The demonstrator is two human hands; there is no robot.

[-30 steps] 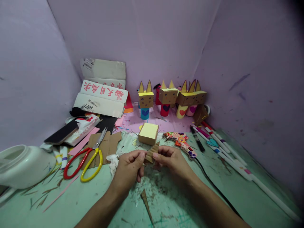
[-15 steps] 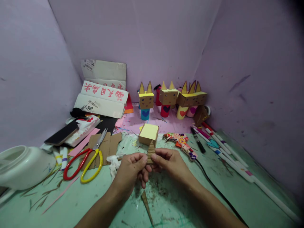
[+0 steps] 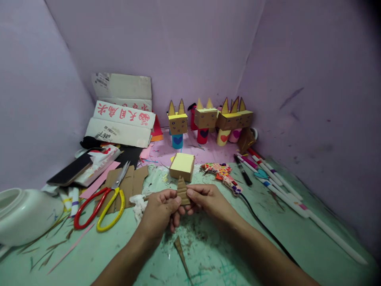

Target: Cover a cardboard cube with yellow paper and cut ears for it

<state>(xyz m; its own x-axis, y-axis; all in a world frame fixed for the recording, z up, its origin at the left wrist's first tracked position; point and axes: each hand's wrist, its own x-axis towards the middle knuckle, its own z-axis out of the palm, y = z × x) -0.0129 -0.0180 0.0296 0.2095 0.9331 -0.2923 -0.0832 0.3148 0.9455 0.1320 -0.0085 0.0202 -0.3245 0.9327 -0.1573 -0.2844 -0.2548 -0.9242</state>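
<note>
My left hand (image 3: 159, 212) and my right hand (image 3: 208, 200) meet over the green table, both pinching a small cardboard triangle (image 3: 182, 189) that stands point up between the fingertips. Just beyond it sits a cardboard box with a yellow top (image 3: 182, 166). A second cardboard spike (image 3: 180, 252) lies on the table below my hands. Several finished cardboard figures with pointed ears (image 3: 177, 124) stand in a row by the back wall.
Red and yellow scissors (image 3: 101, 200) lie on cardboard scraps to the left, near a white jar (image 3: 25, 214) and a phone (image 3: 70, 171). A patterned glue gun (image 3: 224, 175) with a black cord, plus several markers (image 3: 268, 176), lie to the right. Purple walls enclose the table.
The cardboard triangle turned from lying tilted between my fingers to standing point up. Both hands shifted slightly left with the view.
</note>
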